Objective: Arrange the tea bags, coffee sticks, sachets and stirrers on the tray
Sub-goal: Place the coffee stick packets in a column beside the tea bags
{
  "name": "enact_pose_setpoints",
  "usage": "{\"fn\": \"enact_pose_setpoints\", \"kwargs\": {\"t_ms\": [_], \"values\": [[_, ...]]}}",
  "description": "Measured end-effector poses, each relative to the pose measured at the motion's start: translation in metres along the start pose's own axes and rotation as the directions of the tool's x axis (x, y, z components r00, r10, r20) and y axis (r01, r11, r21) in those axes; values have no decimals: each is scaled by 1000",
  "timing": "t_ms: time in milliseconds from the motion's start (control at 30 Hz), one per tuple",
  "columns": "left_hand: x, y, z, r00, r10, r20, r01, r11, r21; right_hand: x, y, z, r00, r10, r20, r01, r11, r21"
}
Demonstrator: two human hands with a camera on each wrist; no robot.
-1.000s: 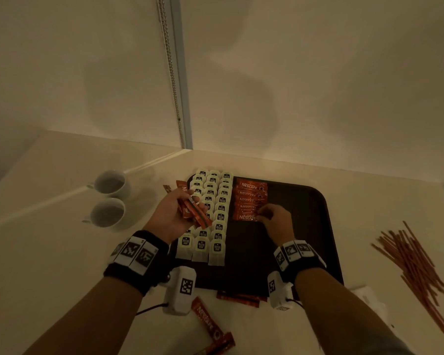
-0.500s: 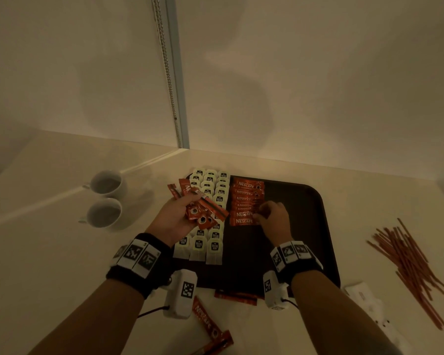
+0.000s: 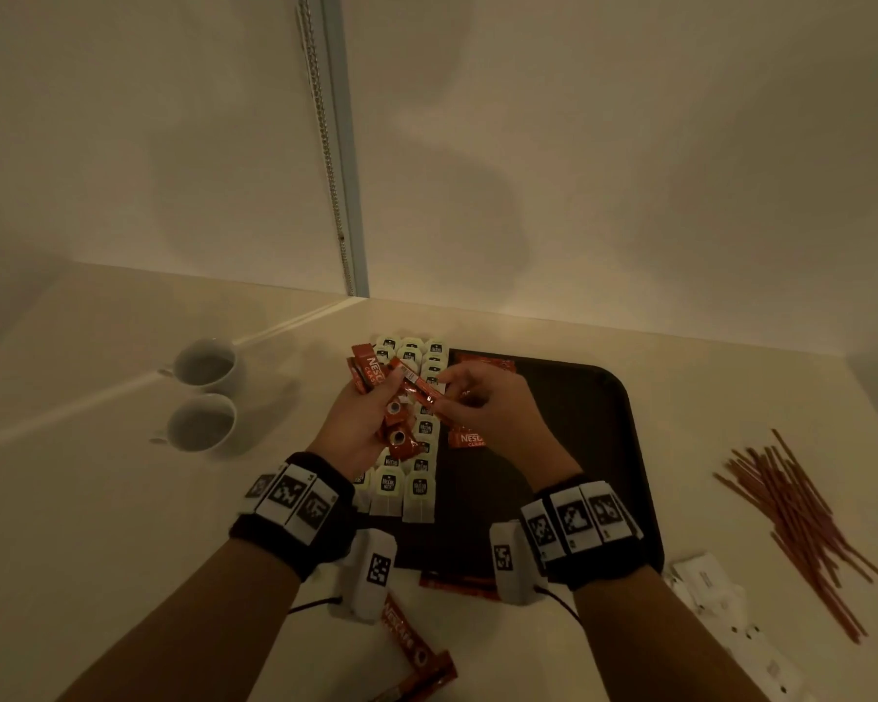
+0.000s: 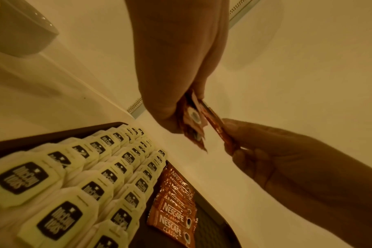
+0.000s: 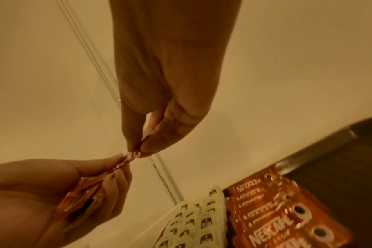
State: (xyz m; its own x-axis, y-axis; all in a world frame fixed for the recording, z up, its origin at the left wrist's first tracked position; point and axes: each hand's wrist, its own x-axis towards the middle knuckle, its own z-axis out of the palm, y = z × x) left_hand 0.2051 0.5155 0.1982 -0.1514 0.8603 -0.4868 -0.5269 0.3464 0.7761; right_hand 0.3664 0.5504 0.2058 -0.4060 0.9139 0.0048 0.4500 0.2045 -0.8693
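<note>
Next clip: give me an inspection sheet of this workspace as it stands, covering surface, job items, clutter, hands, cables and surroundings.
Surface: pale counter; dark tray.
Job's things: tea bags in rows on tray; coffee sticks overlapped beside them; stirrers and white sachets off tray.
Clutter: two cups; loose sticks on the counter.
Grippers: left hand grips a bundle; right hand pinches one stick.
Cables: wrist-camera leads.
Surroundings: walls, bead chain.

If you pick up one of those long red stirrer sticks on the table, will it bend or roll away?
The stirrers are long, thin and straight, so one is probably very light and a bit bendy. They lie in a loose fan on the table, so pushing one may nudge its neighbours. Whether they are round enough to roll, I cannot tell.
</note>
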Motion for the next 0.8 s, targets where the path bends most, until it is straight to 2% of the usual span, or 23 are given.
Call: {"fn": "enact_pose_setpoints", "kwargs": {"t_ms": [67,133,200,267,333,400,500,633,800], "values": [[-2,0,0,1000,-12,7,12,999,41,-1,0,-2,988,-150,34,154,963,-221],[-3,0,0,998,-34,45,31,998,60,-1,-2,-3,955,-288,75,294,871,-394],[-5,1,1,996,-37,82,33,998,50,-2,-2,-3,929,-358,93,356,796,-490],[-6,1,2,995,-30,92,27,999,41,-3,1,-3,931,-354,87,347,789,-507],[-8,3,2,996,-22,90,19,999,29,-4,5,-6,967,-251,43,248,889,-384],[-9,5,1,997,-10,79,10,1000,8,-4,6,-9,996,-89,2,88,980,-176],[-9,5,0,998,23,51,-23,1000,-5,-7,6,-13,999,44,-31,-43,999,23],[-9,2,0,995,92,48,-94,994,58,-12,-4,-18,995,96,-33,-85,965,248],[-5,-2,0,983,184,6,-182,966,185,-11,-8,-18,995,40,-93,-20,977,210]]}}
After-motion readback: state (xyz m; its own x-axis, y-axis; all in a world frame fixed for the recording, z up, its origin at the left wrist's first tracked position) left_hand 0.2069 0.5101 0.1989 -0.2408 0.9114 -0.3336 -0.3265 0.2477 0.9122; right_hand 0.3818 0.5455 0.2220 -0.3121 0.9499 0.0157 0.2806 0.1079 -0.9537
